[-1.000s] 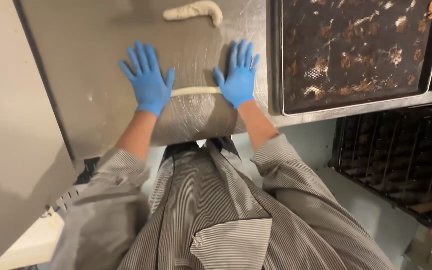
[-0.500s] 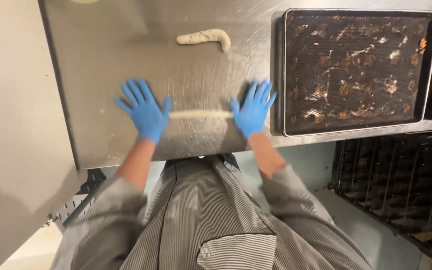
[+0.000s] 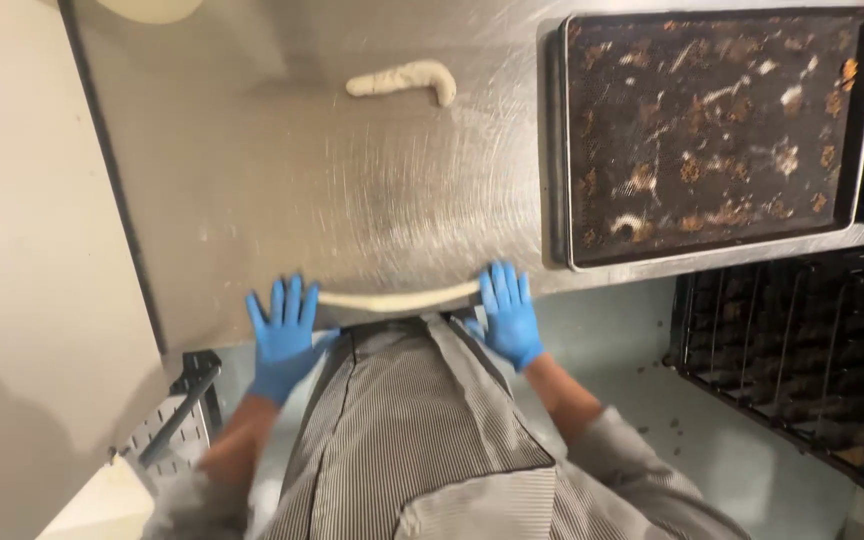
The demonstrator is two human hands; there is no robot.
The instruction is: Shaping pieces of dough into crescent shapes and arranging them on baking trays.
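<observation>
A long thin rope of pale dough (image 3: 399, 299) lies along the near edge of the steel worktable (image 3: 352, 190). My left hand (image 3: 282, 335), in a blue glove, lies flat with fingers spread on the rope's left end. My right hand (image 3: 508, 312), also blue-gloved, presses flat on its right end. Farther back on the table rests a short, curved piece of dough (image 3: 404, 79), apart from both hands.
A dark, crumb-covered baking tray (image 3: 712, 130) sits on the table at the right. Below it stands a black wire rack (image 3: 802, 350). A pale wall (image 3: 32, 250) runs along the left. A round pale object (image 3: 152, 8) shows at the top edge.
Both hands have drawn back toward the table's near edge and moved farther apart. The dough rope between them has grown longer and thinner.
</observation>
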